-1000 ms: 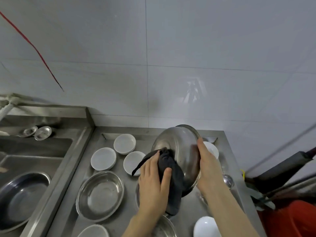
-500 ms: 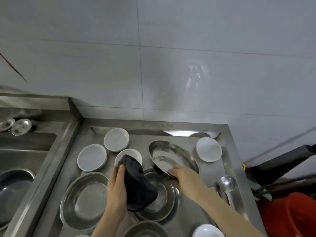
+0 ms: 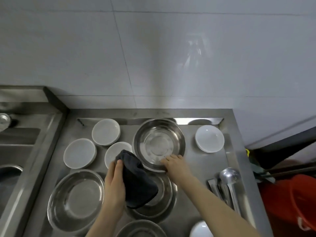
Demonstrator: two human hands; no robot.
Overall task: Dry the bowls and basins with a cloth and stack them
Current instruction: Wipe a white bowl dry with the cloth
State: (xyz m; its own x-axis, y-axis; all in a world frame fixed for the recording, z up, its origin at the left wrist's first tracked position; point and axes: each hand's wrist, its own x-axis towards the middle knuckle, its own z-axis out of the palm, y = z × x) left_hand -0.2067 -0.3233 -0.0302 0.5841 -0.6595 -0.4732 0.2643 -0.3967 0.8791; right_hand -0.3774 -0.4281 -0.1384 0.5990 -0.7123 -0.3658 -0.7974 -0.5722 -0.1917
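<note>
Just ahead of the right hand [image 3: 176,166], the round stainless-steel basin [image 3: 159,141], held tilted a second ago, now sits flat on the steel counter [image 3: 196,160]. Its fingers [image 3: 171,159] lie on the near rim, and whether they grip it I cannot tell. The left hand [image 3: 114,183] clutches the dark grey cloth [image 3: 138,183]. That basin looks dried, not stacked.

STOCK IN VIEW, BY KIND

White bowls: 5. These are the back-left bowl [image 3: 105,132], left bowl [image 3: 79,153], middle bowl [image 3: 114,148] (part covered), back-right bowl [image 3: 209,138] and front bowl [image 3: 201,230] (cut by the frame edge).
Steel basins on the counter [image 3: 201,165]: 4. These are the back basin [image 3: 159,142], left basin [image 3: 76,200], middle basin [image 3: 165,194] and front basin [image 3: 142,230].
Cloths: 1, the dark cloth [image 3: 136,182].
Ladles: 1, the ladle [image 3: 229,176]; the utensils [image 3: 216,187] beside it are too blurred to count.
Buckets: 1, the red bucket [image 3: 290,202].
Hands: 2, the left hand [image 3: 114,182] and right hand [image 3: 177,166].
</note>
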